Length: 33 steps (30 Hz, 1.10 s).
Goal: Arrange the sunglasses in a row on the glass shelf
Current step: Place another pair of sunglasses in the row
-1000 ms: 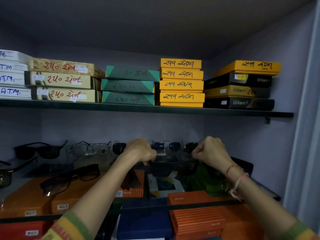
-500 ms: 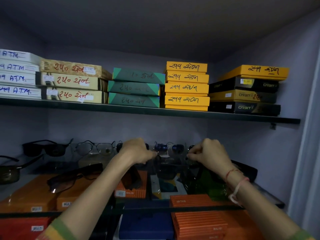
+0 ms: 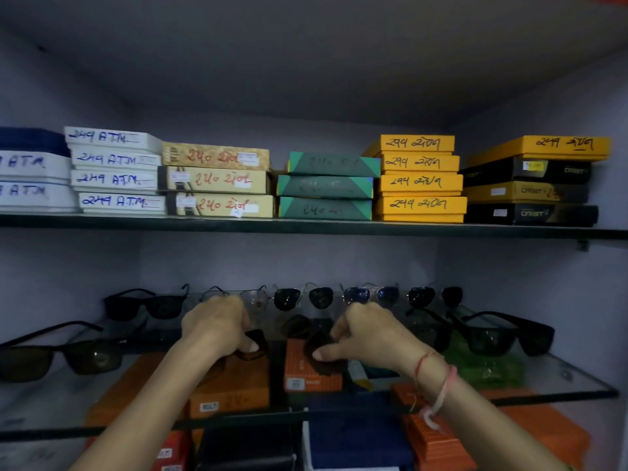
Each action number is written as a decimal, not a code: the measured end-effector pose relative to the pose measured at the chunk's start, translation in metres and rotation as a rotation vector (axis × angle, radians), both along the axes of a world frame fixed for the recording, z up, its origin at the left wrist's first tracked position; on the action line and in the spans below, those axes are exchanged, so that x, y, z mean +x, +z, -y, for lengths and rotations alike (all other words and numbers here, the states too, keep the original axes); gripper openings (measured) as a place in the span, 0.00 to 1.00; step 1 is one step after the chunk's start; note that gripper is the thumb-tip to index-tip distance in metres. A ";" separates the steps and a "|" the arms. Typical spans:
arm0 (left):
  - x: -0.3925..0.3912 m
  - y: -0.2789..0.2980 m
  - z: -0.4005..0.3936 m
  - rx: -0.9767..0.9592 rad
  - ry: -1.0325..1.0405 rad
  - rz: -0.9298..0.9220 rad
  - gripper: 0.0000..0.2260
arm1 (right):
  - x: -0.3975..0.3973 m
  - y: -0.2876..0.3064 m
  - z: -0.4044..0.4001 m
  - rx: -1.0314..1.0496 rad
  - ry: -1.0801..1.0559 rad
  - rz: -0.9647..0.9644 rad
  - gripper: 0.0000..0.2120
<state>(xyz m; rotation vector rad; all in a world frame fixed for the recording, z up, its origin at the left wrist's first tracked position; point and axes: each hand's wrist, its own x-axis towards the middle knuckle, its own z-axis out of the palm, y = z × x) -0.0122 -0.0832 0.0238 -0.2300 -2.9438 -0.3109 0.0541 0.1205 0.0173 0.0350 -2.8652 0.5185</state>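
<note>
Both hands hold one pair of dark brown sunglasses (image 3: 255,346) over the middle of the glass shelf (image 3: 557,379). My left hand (image 3: 217,329) pinches its left lens end and my right hand (image 3: 368,338) grips its right lens; the bridge between them is hard to make out. Along the back of the shelf stands a row of sunglasses: a black pair (image 3: 146,304), a clear pair (image 3: 253,297), a dark round pair (image 3: 302,297), a blue pair (image 3: 372,295) and another dark pair (image 3: 435,295). A brown-lensed pair (image 3: 57,355) lies at the front left, a black pair (image 3: 503,334) at the right.
An upper shelf (image 3: 306,226) carries stacks of white, tan, green, yellow and black boxes. Under the glass lie orange boxes (image 3: 231,385), a blue box (image 3: 353,443) and green packaging (image 3: 486,368). Walls close the alcove at left and right.
Both hands have come down and toward me from the back row, now holding the brown sunglasses nearer the shelf's middle. The camera view has shifted, showing more of the row.
</note>
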 end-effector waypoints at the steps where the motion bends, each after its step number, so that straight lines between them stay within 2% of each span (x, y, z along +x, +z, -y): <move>1: -0.001 -0.003 0.006 0.015 -0.007 0.002 0.19 | -0.001 -0.001 0.005 0.001 -0.018 0.021 0.20; 5: -0.008 -0.004 0.024 0.083 -0.021 -0.029 0.19 | -0.003 0.001 0.017 -0.129 -0.039 0.008 0.11; 11: -0.025 -0.004 0.045 0.086 -0.027 -0.083 0.16 | -0.006 0.001 0.028 -0.174 -0.038 -0.100 0.07; 14: -0.025 -0.007 0.048 0.234 -0.196 -0.219 0.15 | -0.005 0.001 0.032 -0.123 -0.004 -0.171 0.08; 17: -0.021 -0.005 0.045 0.366 -0.384 -0.107 0.15 | -0.004 0.005 0.033 -0.124 0.026 -0.263 0.09; 19: -0.019 -0.002 0.043 0.345 -0.423 -0.075 0.11 | -0.006 0.007 0.033 -0.133 0.046 -0.308 0.09; 22: -0.018 0.001 0.041 0.326 -0.428 -0.140 0.06 | -0.007 0.011 0.032 -0.157 0.095 -0.292 0.09; 26: -0.014 0.007 0.034 0.305 -0.426 -0.216 0.07 | -0.008 0.023 0.022 -0.301 0.114 -0.173 0.12; 28: -0.013 0.008 0.028 0.291 -0.425 -0.225 0.08 | -0.012 0.028 0.013 -0.283 0.077 -0.142 0.10; 33: -0.012 0.009 0.013 0.272 -0.425 -0.206 0.08 | -0.019 0.030 -0.001 -0.203 -0.013 -0.247 0.03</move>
